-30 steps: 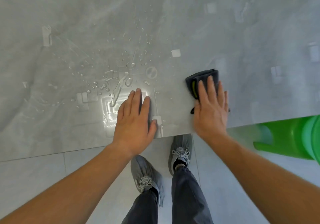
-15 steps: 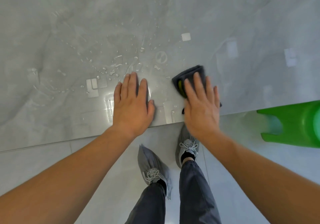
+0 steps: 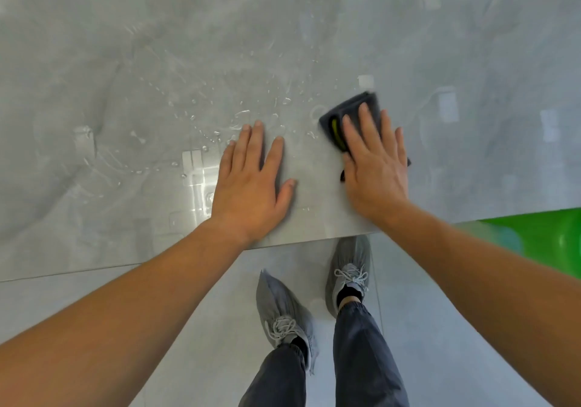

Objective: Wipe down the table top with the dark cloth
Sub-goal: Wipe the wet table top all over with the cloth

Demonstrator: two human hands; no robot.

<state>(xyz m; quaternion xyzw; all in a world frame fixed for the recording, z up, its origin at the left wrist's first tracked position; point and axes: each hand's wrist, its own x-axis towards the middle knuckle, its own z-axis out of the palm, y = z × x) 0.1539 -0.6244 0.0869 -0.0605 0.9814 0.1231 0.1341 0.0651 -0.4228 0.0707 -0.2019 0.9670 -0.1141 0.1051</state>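
The table top [image 3: 141, 60] is a glossy grey marbled slab. Water drops and streaks [image 3: 239, 114] lie scattered left of and beyond my hands. A folded dark cloth [image 3: 352, 114] with a yellow-green stripe lies flat near the front edge. My right hand [image 3: 374, 167] presses flat on it, fingers spread, and covers its near part. My left hand [image 3: 251, 177] rests flat on the bare table beside it, a hand's width to the left, and holds nothing.
The table's front edge [image 3: 314, 241] runs just below my wrists. A green plastic stool [image 3: 540, 236] stands at the right under the edge. My feet in grey shoes [image 3: 345, 274] stand on the pale tiled floor below.
My right hand has slid the cloth forward and a little to the right, away from the left hand. The left hand stays planted near the edge.
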